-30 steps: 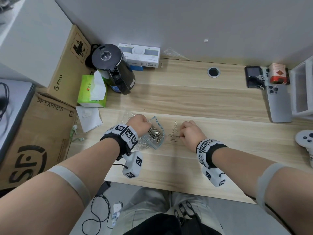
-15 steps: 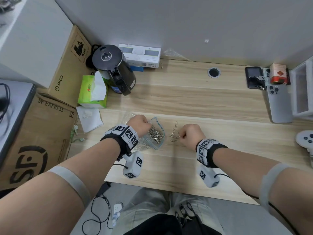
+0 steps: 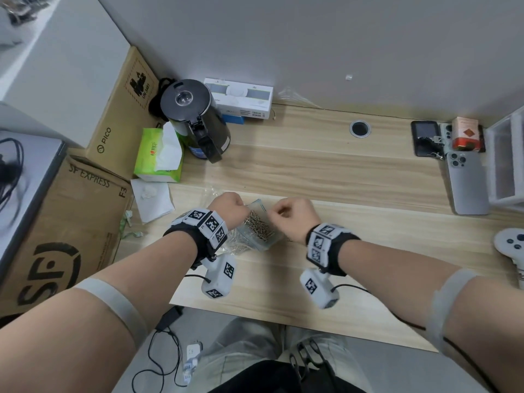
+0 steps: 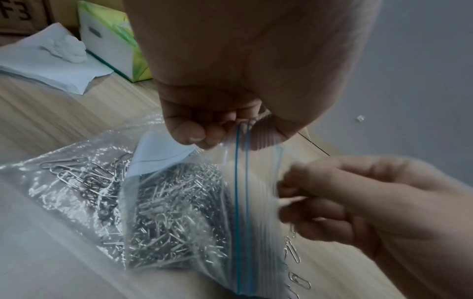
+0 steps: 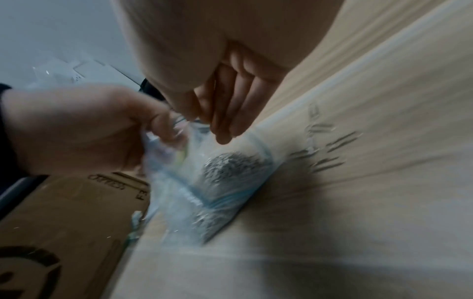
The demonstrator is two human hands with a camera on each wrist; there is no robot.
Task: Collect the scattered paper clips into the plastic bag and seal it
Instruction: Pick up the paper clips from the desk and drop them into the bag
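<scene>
A clear zip bag (image 3: 256,226) with a blue seal strip lies on the wooden desk (image 3: 340,177), holding a heap of silver paper clips (image 4: 174,212). My left hand (image 3: 230,207) pinches the bag's top edge (image 4: 242,139) and holds the mouth up. My right hand (image 3: 289,215) is at the bag's mouth, fingers (image 4: 302,202) curled and pinching a few clips, one of which dangles below (image 4: 291,249). The bag (image 5: 225,172) is blurred in the right wrist view. Several loose clips (image 5: 330,145) lie on the desk just right of the bag, and others (image 4: 298,281) show by its edge.
A black kettle (image 3: 195,123), a green tissue box (image 3: 158,154) and a white sheet (image 3: 153,199) stand to the left behind the bag. Cardboard boxes (image 3: 56,236) flank the desk's left edge. A phone (image 3: 467,182), a white rack (image 3: 507,165) and a game controller (image 3: 510,245) sit at the right.
My right hand has lifted from the loose clips on the desk and moved left to the bag's mouth. The left hand has kept its hold on the bag.
</scene>
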